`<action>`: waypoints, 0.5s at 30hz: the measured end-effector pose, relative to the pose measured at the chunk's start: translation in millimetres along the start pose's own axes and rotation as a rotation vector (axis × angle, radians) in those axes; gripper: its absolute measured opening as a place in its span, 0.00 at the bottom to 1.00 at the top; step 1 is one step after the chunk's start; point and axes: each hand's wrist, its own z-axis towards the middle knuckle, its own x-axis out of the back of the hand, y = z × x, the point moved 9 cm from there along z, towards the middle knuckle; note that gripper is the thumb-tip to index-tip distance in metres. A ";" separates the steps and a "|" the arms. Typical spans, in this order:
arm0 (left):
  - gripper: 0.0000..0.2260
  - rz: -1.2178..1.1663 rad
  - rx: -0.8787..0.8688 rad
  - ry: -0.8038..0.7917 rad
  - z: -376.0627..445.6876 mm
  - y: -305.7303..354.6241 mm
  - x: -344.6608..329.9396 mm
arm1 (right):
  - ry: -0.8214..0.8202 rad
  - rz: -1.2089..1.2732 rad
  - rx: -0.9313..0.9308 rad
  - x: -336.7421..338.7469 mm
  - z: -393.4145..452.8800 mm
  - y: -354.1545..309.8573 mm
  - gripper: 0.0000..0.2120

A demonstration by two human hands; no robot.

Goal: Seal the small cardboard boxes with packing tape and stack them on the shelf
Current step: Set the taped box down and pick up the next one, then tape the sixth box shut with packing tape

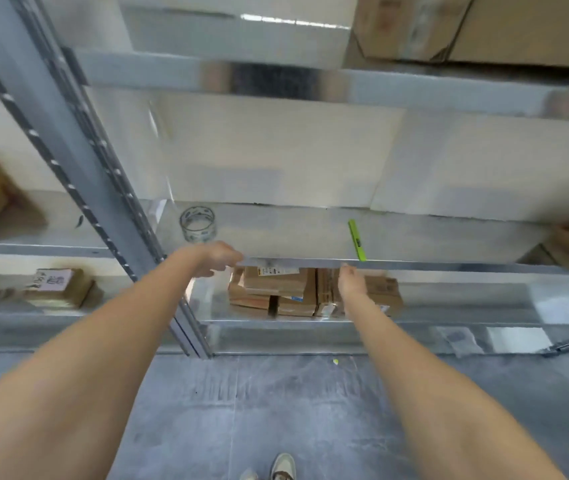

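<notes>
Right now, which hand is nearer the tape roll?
Left. The left hand sits at the shelf edge just below the tape roll; the right hand is far right of it.

My left hand curls at the shelf's front edge while my right hand reaches beneath it to the cardboard boxes, tape roll resting above.

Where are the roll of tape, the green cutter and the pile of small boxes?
roll of tape (197, 224): head view, on its clear side wall.
green cutter (357, 240): head view, mid-handle.
pile of small boxes (276, 283): head view, top box's face.
</notes>
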 end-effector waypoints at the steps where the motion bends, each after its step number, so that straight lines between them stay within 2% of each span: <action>1: 0.17 0.018 -0.017 0.002 -13.3 12.0 9.4 | -0.017 0.005 0.018 5.5 -9.1 -14.1 0.22; 3: 0.17 0.048 -0.078 -0.011 -40.4 43.1 27.4 | -0.058 0.016 0.091 13.1 -30.7 -51.2 0.21; 6: 0.15 0.056 -0.181 -0.003 -78.9 99.3 58.6 | -0.091 0.034 0.300 24.9 -52.6 -122.5 0.18; 9: 0.16 0.088 -0.258 -0.060 -120.4 151.3 77.4 | -0.106 0.055 0.483 45.6 -85.5 -193.5 0.13; 13: 0.15 0.165 -0.323 -0.234 -168.8 207.7 79.6 | -0.201 -0.176 0.677 61.7 -128.5 -263.6 0.08; 15: 0.15 0.126 -0.416 -0.226 -188.6 239.3 85.5 | -0.189 -0.275 0.761 75.1 -144.5 -292.3 0.08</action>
